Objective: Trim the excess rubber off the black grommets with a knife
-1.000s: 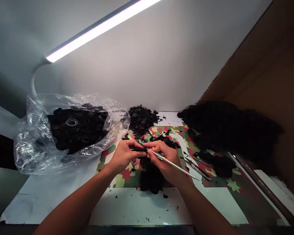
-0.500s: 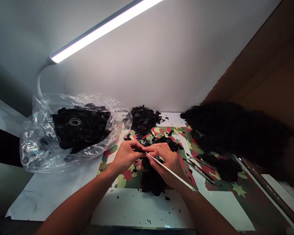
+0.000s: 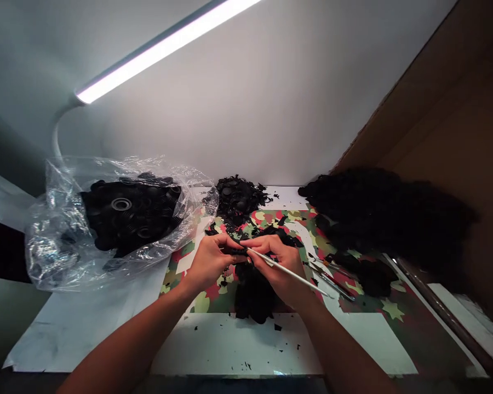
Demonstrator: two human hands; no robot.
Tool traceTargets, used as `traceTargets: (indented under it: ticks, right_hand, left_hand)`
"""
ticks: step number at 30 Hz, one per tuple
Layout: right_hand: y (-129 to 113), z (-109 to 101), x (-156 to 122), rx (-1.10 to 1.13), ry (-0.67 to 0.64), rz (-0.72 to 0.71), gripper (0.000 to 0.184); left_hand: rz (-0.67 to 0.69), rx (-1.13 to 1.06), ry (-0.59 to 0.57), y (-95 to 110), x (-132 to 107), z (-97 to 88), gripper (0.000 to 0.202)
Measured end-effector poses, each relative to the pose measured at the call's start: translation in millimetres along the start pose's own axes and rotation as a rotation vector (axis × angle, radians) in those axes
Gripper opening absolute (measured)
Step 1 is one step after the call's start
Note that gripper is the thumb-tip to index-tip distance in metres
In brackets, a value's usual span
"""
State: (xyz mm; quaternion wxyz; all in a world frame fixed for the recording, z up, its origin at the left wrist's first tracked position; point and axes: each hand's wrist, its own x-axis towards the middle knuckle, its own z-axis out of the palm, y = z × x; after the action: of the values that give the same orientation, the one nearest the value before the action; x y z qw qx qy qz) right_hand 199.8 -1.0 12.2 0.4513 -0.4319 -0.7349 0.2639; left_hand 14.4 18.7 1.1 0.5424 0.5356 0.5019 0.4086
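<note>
My left hand (image 3: 212,259) pinches a small black rubber-like part (image 3: 239,251) between thumb and fingers; its exact shape is mostly hidden. In my right hand (image 3: 280,266) is a thin white stick-like tool (image 3: 292,272), held like a pen, its tip meeting the black part. Both hands' fingertips come close together over the camouflage-patterned sheet (image 3: 207,301). Below them lies a heap of black pieces (image 3: 254,298). Another dark clump (image 3: 285,237) sits just behind the right hand.
A clear plastic bag (image 3: 53,241) at left holds many black ring-shaped parts (image 3: 121,204). Black scraps (image 3: 240,194) are piled at the back. A large black heap (image 3: 386,213) stands at right by a cardboard wall (image 3: 443,109). Slim metal tools (image 3: 332,284) lie right of my hand. A lamp (image 3: 168,52) shines above.
The view has shifted slightly, so the surroundings sit a little further left. Both hands stay together at the black part, with the right fingers and the stick slightly repositioned.
</note>
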Motion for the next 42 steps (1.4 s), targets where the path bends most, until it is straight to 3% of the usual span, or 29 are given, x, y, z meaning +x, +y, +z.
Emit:
traceTargets:
  ticks: [7,13,18,22,28,31,36,39,42]
  right_hand:
    - [-1,0,-1,0.007,-0.090,-0.119,0.015]
    - [-2,-1,0,-0.102,-0.135,-0.255,0.011]
    - [8,14,-2,-0.351,-0.007,-0.406,0.019]
    - [25,9,5,-0.478,0.165,-0.246,0.016]
    - [33,-4,9,-0.308,0.124,0.102,0.017]
    - [27,-6,6,-0.254,0.148,0.200,0.020]
    - [17,-9,3,-0.114,0.146,0.105,0.023]
    - [10,-6,0,0.065,0.048,0.018,0.016]
    - [3,1,-4,0.121,-0.045,0.032,0.011]
  left_hand:
    - [0.077,0.084,0.025,-1,2,-3.4,0.020]
    - [0.041,0.085,0.012,-2,2,-3.3,0.017]
    - [0.002,0.036,-0.011,-2,2,-2.0,0.020]
    - [-0.073,-0.019,-0.040,1,1,-0.6,0.027]
    - [0.050,0.139,-0.004,8,-2,-1.2,0.025]
    - [0.121,0.201,0.012,9,-2,-3.1,0.023]
    - [0.208,0.274,0.039,6,-1,-4.5,0.020]
    - [0.283,0.338,0.066,4,0,-4.3,0.017]
    - [0.342,0.404,0.088,3,1,-4.2,0.011]
